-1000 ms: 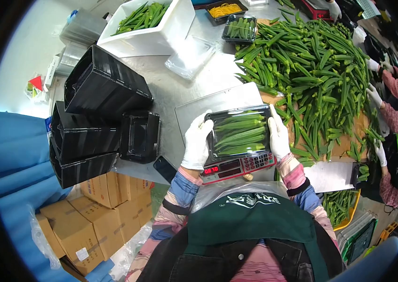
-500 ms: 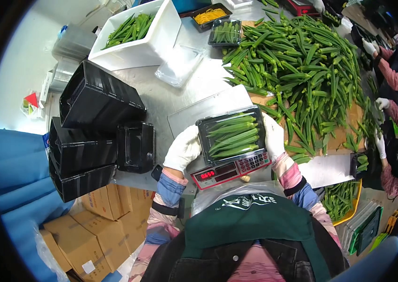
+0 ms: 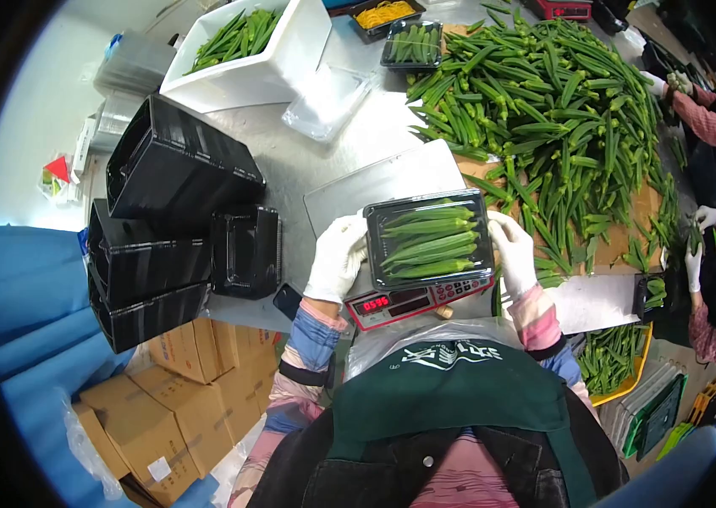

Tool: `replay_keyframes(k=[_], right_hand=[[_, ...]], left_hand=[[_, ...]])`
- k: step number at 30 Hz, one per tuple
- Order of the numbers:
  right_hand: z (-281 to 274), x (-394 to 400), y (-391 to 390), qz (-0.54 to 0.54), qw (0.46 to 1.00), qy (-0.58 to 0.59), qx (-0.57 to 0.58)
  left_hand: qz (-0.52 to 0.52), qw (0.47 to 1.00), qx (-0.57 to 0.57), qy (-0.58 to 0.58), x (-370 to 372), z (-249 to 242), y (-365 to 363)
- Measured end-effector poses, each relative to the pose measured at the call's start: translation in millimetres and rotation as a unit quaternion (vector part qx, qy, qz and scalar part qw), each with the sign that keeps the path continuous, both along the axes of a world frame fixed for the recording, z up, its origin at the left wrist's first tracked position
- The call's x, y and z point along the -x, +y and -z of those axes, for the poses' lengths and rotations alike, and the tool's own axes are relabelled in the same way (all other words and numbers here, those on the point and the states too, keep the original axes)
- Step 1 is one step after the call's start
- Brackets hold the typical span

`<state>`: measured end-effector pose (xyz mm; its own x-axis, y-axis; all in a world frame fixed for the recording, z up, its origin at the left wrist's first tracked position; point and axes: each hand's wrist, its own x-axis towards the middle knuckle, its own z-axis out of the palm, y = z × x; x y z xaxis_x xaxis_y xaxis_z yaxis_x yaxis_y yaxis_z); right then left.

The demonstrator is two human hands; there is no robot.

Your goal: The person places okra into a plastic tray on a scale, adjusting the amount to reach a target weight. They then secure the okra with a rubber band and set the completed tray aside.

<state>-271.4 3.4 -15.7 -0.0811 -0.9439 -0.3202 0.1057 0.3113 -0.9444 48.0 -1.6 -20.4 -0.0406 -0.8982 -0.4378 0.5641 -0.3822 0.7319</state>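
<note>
Left hand [image 3: 337, 258], right hand [image 3: 514, 254], both half-open, touching okra tray [image 3: 429, 239]

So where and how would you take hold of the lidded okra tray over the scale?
Probably by the short ends of the lidded okra tray, left hand from the left, right hand from the right. It is lid up, longer side to side than front to back, and its clear lid may dent.

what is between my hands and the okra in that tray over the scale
Only the clear lid covers the okra; nothing visible stands between left hand or right hand and the tray's sides.
</note>
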Motion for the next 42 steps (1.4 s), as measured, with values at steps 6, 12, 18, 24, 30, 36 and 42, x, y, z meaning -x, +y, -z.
replay_keyframes(k=[6, 12, 18, 24, 30, 36, 42], right_hand=[[-5, 24, 52, -0.014, 0.994, -0.048, -0.097], [8, 21, 64, -0.009, 0.972, -0.200, -0.123], [9, 17, 61, -0.022, 0.965, -0.244, -0.093], [24, 12, 59, -0.038, 0.908, -0.407, -0.088], [27, 23, 50, -0.050, 0.944, -0.312, -0.096], [3, 45, -2, -0.044, 0.994, -0.072, -0.069], [15, 19, -80, -0.090, 0.991, -0.065, -0.079]], left_hand=[[0.019, 0.969, -0.053, -0.239, 3, -41, 36], [0.014, 0.994, -0.103, -0.032, 20, -36, 90], [-0.044, 0.997, -0.065, -0.012, 30, -26, 90], [-0.061, 0.969, -0.019, 0.237, 28, -8, 85], [-0.012, 0.994, 0.024, -0.101, 30, -10, 85], [0.067, 0.960, 0.003, -0.273, 5, -36, 47], [0.075, 0.993, -0.034, -0.086, 1, -14, -30]])
